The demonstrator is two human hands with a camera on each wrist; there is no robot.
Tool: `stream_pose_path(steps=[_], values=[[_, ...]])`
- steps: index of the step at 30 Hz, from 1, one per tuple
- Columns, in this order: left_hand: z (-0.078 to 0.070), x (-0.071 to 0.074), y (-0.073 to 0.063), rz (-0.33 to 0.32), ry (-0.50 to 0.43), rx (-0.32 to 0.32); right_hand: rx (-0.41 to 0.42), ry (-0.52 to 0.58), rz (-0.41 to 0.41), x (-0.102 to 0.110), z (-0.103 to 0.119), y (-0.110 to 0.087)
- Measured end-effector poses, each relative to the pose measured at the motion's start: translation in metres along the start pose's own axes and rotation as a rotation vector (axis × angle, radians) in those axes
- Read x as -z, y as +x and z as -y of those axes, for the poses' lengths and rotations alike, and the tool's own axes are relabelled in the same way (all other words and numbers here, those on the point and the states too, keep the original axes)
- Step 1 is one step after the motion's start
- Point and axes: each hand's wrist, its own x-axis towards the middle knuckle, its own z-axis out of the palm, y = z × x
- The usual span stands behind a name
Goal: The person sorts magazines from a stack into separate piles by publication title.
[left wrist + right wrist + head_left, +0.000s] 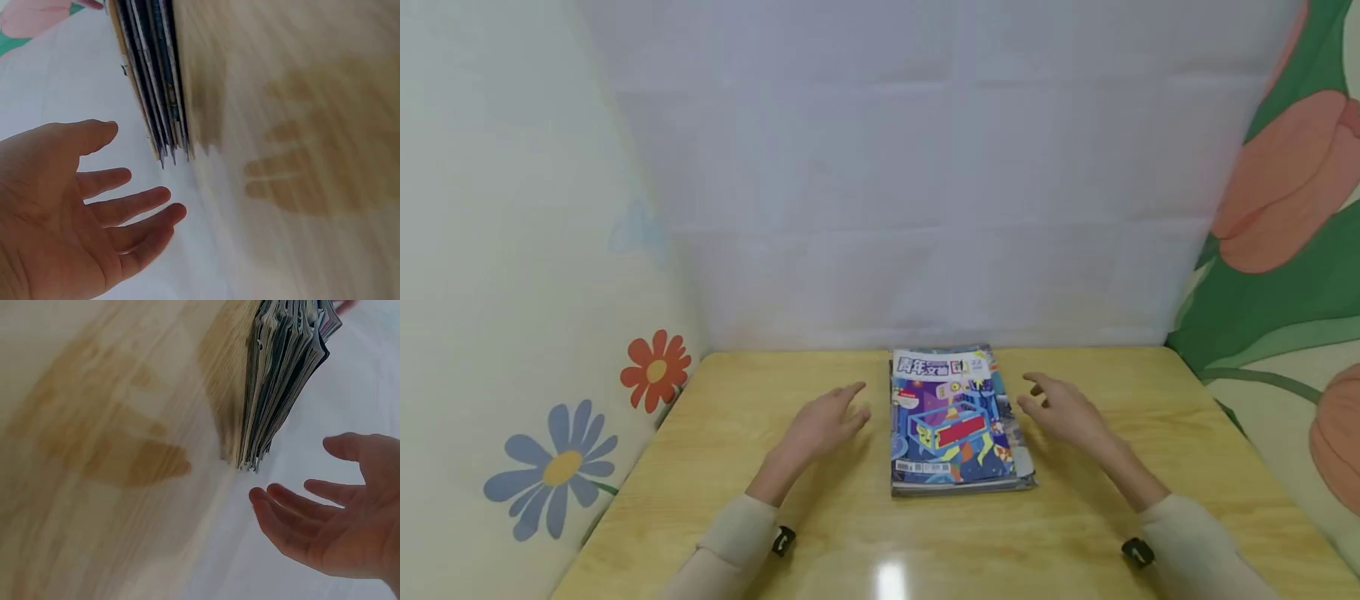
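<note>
A stack of several magazines (951, 425) lies flat on the wooden table, the top one with a blue and purple cover bearing a drawn box. Its edges fan out unevenly at the right. My left hand (822, 423) hovers just left of the stack, fingers spread and not touching it. On the other side, my right hand (1063, 408) is held apart from the stack, fingers loosely bent toward it. Both wrist views show an empty palm facing the layered edges of the magazines (153, 75), with a gap between.
The wooden table (700, 467) runs back to a white cloth wall (925, 167). On the left stands a pale panel with painted flowers (561, 468), on the right one with large tulips (1285, 183). A dark device (1138, 552) sits at each wrist.
</note>
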Motion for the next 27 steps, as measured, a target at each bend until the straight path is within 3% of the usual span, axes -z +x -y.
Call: stream_pose_path(steps=[4, 9, 15, 22, 27], values=[[-0.008, -0.004, 0.001, -0.030, -0.166, 0.018, 0.016, -0.058, 0.047, -0.010, 0.010, 0.002], [-0.020, -0.008, 0.009, -0.046, -0.355, 0.053, 0.039, -0.137, 0.011, -0.017, 0.024, 0.003], [-0.031, -0.019, 0.008, 0.012, -0.417, 0.136, 0.016, -0.061, 0.012, -0.022, 0.036, 0.006], [-0.045, -0.023, 0.006, 0.065, -0.498, 0.102, -0.082, 0.016, 0.083, -0.025, 0.039, 0.010], [-0.045, -0.021, 0.000, 0.065, -0.514, 0.136, -0.132, 0.064, 0.112, -0.035, 0.048, 0.012]])
